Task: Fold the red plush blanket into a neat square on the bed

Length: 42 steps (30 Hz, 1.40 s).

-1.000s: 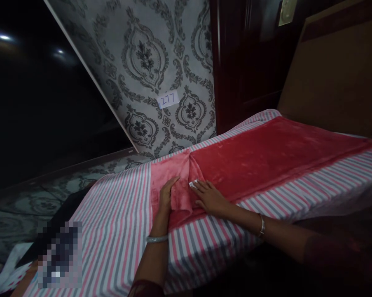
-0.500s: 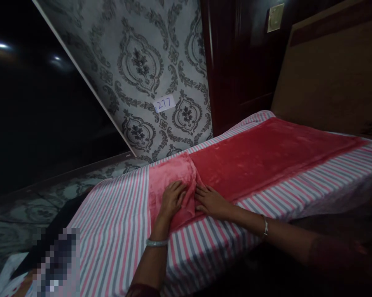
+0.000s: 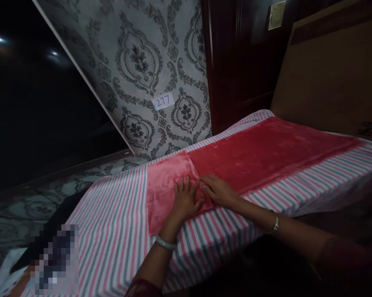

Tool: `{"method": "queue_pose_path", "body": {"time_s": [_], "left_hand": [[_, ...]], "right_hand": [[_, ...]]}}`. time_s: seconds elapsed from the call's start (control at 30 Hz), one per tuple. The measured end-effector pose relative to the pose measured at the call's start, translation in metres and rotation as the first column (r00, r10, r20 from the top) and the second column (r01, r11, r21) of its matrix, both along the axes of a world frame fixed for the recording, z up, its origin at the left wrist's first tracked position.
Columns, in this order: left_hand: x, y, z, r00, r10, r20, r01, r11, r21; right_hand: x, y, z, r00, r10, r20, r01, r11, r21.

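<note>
Cloth (image 3: 253, 154) lies beneath left grip (image 3: 185, 200), its flap edge (image 3: 192, 164) at right grip (image 3: 219, 190).

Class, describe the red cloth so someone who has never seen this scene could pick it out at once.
Start at the striped cover in front of the patterned wall. Across it lies the red cloth: the left hand rests on its pinker end, the right hand where pink meets red. Unlike the cover, it has no stripes, only a plain, plush-looking surface.
</note>
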<state>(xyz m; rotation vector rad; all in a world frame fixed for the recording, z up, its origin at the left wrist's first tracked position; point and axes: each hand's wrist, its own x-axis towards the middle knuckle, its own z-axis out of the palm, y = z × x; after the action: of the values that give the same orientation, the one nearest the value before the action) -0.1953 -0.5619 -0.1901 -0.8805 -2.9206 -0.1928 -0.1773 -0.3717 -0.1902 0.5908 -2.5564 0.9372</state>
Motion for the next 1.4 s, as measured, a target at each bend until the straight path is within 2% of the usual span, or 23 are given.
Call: {"method": "queue_pose_path", "body": {"time_s": [0.1,0.2,0.27,0.33,0.4,0.47,0.6,0.73,0.83,0.97,1.07,1.2,1.3,1.4], "left_hand": [[-0.002,-0.004,0.003,0.996,-0.067,0.06,0.066,0.998,0.019],[-0.01,-0.021,0.016,0.991,-0.09,0.096,0.083,0.994,0.071],[-0.016,-0.037,0.024,0.998,0.042,0.048,-0.044,0.998,0.046],[-0.022,-0.054,0.028,0.97,0.24,-0.034,-0.241,0.97,-0.026],[-0.025,-0.068,0.024,0.916,0.391,-0.092,-0.399,0.913,-0.088],[-0.026,-0.077,0.016,0.886,0.448,-0.118,-0.461,0.879,-0.123],[-0.026,-0.082,0.0,0.876,0.452,-0.167,-0.474,0.871,-0.132],[-0.026,-0.082,-0.004,0.873,0.457,-0.173,-0.479,0.869,-0.121],[-0.026,-0.083,-0.005,0.872,0.455,-0.179,-0.476,0.874,-0.101],[-0.026,-0.084,-0.006,0.873,0.458,-0.169,-0.476,0.875,-0.089],[-0.026,-0.085,-0.007,0.877,0.46,-0.14,-0.471,0.88,-0.065],[-0.028,-0.088,-0.009,0.888,0.448,-0.101,-0.451,0.892,-0.015],[-0.028,-0.089,-0.01,0.887,0.453,-0.091,-0.454,0.891,0.005],[-0.027,-0.088,-0.009,0.886,0.455,-0.086,-0.458,0.889,-0.008]], "right_hand": [[-0.012,-0.021,0.0,0.997,0.072,-0.019,-0.071,0.997,0.032],[-0.028,-0.044,0.001,0.996,0.091,0.015,-0.092,0.988,0.121],[-0.041,-0.056,0.004,0.996,0.082,0.026,-0.086,0.979,0.185],[-0.054,-0.064,0.005,0.998,0.06,0.027,-0.065,0.964,0.256],[-0.064,-0.065,0.003,0.999,0.006,0.047,-0.021,0.947,0.321],[-0.071,-0.063,-0.003,0.994,-0.066,0.085,0.031,0.93,0.365],[-0.078,-0.055,-0.013,0.985,-0.124,0.123,0.066,0.918,0.392],[-0.088,-0.057,-0.006,0.984,-0.126,0.128,0.067,0.918,0.391],[-0.107,-0.07,0.005,0.994,-0.103,0.046,0.078,0.924,0.375],[-0.146,-0.088,0.011,1.0,-0.02,-0.014,0.024,0.925,0.379],[-0.178,-0.087,0.003,1.0,-0.011,-0.023,0.02,0.912,0.409],[-0.207,-0.071,-0.017,0.979,-0.173,0.107,0.117,0.911,0.396],[-0.214,-0.064,-0.027,0.971,-0.184,0.155,0.114,0.919,0.379],[-0.211,-0.064,-0.029,0.971,-0.185,0.155,0.114,0.918,0.38]]}}
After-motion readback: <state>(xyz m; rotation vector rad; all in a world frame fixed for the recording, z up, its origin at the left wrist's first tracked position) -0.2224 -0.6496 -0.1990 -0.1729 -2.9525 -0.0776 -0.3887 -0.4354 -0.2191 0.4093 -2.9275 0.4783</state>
